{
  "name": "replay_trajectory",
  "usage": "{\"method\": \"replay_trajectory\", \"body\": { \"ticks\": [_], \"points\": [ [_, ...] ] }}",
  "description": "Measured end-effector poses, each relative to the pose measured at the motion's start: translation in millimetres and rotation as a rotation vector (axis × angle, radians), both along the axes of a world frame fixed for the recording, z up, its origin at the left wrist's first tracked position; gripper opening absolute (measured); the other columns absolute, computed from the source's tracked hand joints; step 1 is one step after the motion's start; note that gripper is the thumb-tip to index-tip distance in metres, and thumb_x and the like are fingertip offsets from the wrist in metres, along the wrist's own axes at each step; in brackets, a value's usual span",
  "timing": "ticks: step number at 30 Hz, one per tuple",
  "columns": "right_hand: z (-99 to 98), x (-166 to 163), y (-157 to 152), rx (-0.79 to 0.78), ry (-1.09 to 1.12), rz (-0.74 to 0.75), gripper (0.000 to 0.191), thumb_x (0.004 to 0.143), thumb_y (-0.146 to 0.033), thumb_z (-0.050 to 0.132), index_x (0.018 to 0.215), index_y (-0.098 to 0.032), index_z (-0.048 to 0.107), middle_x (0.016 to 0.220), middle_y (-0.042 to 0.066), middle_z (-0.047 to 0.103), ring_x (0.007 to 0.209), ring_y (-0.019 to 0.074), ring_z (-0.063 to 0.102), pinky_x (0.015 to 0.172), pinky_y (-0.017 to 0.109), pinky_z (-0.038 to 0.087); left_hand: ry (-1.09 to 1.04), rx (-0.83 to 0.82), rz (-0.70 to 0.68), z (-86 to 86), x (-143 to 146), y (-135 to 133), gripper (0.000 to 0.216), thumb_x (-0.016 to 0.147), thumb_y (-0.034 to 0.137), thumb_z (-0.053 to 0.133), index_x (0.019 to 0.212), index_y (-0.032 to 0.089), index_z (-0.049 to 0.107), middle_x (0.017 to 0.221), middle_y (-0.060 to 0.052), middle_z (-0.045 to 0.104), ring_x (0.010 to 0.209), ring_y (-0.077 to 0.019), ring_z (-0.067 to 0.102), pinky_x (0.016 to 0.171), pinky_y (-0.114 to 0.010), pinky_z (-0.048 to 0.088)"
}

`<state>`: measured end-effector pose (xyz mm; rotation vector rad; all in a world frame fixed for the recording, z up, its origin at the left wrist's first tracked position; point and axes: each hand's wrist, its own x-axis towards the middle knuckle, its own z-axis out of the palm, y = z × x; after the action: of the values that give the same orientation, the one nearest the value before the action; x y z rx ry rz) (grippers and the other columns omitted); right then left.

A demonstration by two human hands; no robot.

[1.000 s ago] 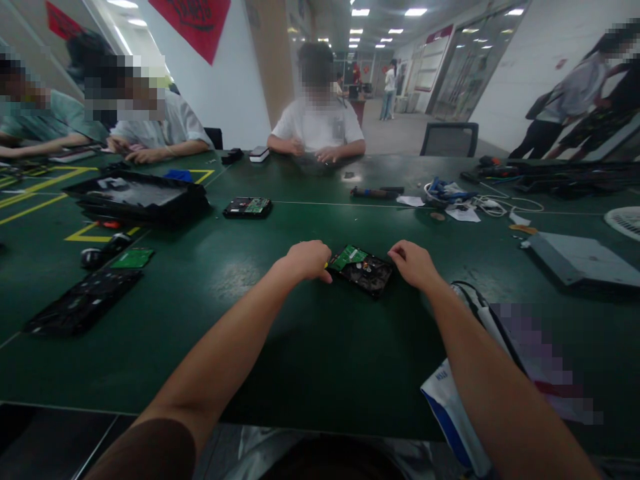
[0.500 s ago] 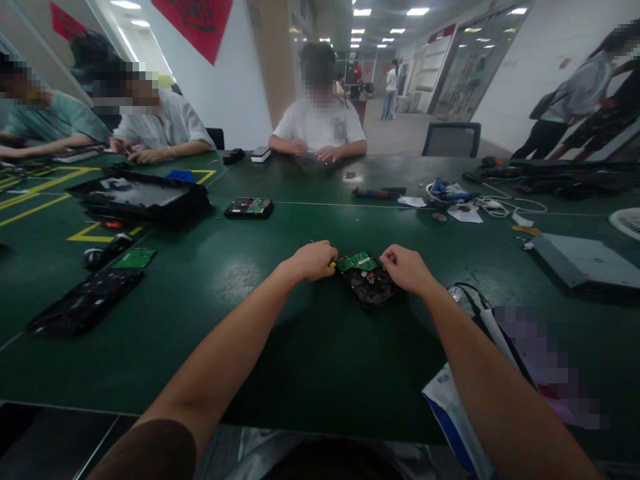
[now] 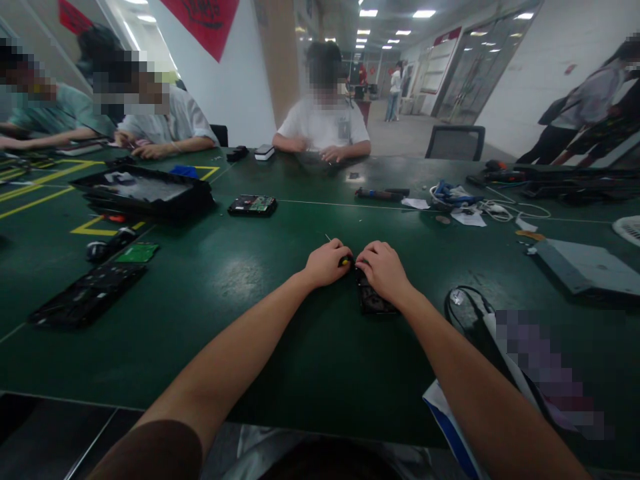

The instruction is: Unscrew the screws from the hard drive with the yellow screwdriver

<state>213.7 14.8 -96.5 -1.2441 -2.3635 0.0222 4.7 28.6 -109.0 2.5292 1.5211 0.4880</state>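
Trainee: Head view: where is the work?

Instructor: The hard drive [image 3: 371, 300] sits right of centre in the frame, on the green worktop [image 3: 290, 353]. The right hand [image 3: 385, 270] covers its upper part.

Trainee: State of the hands?

Instructor: The left hand [image 3: 327, 262] is closed around the yellow-and-black handle of what looks like a screwdriver [image 3: 345, 261]. Its thin shaft points toward the top of the frame, away from the drive. The right hand's fingertips are bunched at the drive's upper left corner. Whether they pinch something there or only rest, I cannot tell; the back of the hand blocks the sight of it.

Trainee: How should this handling be done well?

Instructor: In my judgement, keep the drive flat and bear on its outer edges, not on any bare circuitry. Keep the tool seated in the palm with its shaft clear of the right fingers. Work with fingertips only, without prying hard.

Trainee: Nearby parts?

Instructor: A second drive [image 3: 253, 205] lies left of centre, higher in the frame. A green circuit board [image 3: 139, 252] lies at left, beside a black panel [image 3: 89, 293].
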Motion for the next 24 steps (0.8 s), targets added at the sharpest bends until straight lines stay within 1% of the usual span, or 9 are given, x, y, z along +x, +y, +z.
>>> {"method": "replay_trajectory", "body": {
  "ticks": [7, 11, 17, 19, 22, 24],
  "points": [
    [0.5, -5, 3, 0.008, -0.006, -0.047, 0.015, 0.101, -0.025, 0.064, 0.098, -0.025, 0.079, 0.109, 0.011, 0.069, 0.105, 0.0304, 0.057, 0.089, 0.046, 0.045, 0.018, -0.025, 0.024, 5.1, 2, -2, 0.03, 0.099, 0.038, 0.059, 0.124, 0.028, 0.072, 0.132, -0.007, 0.065, 0.117, -0.0242, 0.067, 0.096, -0.035, 0.056],
    [1.3, -4, 3, 0.0, -0.002, -0.061, 0.017, 0.101, -0.026, 0.063, 0.097, -0.025, 0.08, 0.109, 0.011, 0.07, 0.104, 0.03, 0.058, 0.089, 0.046, 0.045, 0.023, -0.011, 0.016, 2.1, 1, -1, 0.031, 0.098, 0.036, 0.059, 0.124, 0.027, 0.072, 0.132, -0.007, 0.065, 0.117, -0.0247, 0.068, 0.096, -0.036, 0.057],
    [-0.3, 9, 5, 0.017, 0.06, -0.129, 0.025, 0.104, -0.026, 0.055, 0.1, -0.021, 0.079, 0.112, 0.013, 0.072, 0.105, 0.031, 0.06, 0.091, 0.047, 0.046, -0.007, -0.007, 0.009, -1.9, 0, 0, 0.03, 0.098, 0.035, 0.06, 0.123, 0.027, 0.073, 0.133, -0.007, 0.066, 0.119, -0.0251, 0.068, 0.097, -0.036, 0.057],
    [-1.1, 17, 6, 0.022, 0.09, -0.156, 0.024, 0.103, -0.027, 0.055, 0.1, -0.021, 0.078, 0.112, 0.014, 0.073, 0.106, 0.0315, 0.061, 0.096, 0.048, 0.047, -0.055, -0.018, 0.015, -2.7, -1, 1, 0.031, 0.097, 0.035, 0.062, 0.125, 0.027, 0.072, 0.134, -0.007, 0.066, 0.12, -0.0249, 0.068, 0.099, -0.036, 0.056],
    [-3.7, 32, 10, 0.013, 0.165, -0.239, 0.022, 0.1, -0.027, 0.056, 0.105, -0.018, 0.076, 0.112, 0.015, 0.073, 0.111, 0.0317, 0.063, 0.102, 0.047, 0.048, -0.213, 0.009, 0.048, -3.8, -3, 6, 0.034, 0.098, 0.034, 0.064, 0.13, 0.021, 0.066, 0.133, -0.01, 0.068, 0.122, -0.0246, 0.067, 0.104, -0.037, 0.055],
    [-7.4, 42, 16, -0.054, 0.224, -0.316, 0.023, 0.1, -0.03, 0.057, 0.107, -0.018, 0.075, 0.11, 0.015, 0.075, 0.107, 0.0301, 0.066, 0.098, 0.044, 0.051, -0.319, 0.054, 0.095, -4.0, -6, 9, 0.031, 0.1, 0.028, 0.063, 0.13, 0.019, 0.064, 0.133, -0.011, 0.069, 0.123, -0.0241, 0.066, 0.107, -0.037, 0.053]
  ]
}}
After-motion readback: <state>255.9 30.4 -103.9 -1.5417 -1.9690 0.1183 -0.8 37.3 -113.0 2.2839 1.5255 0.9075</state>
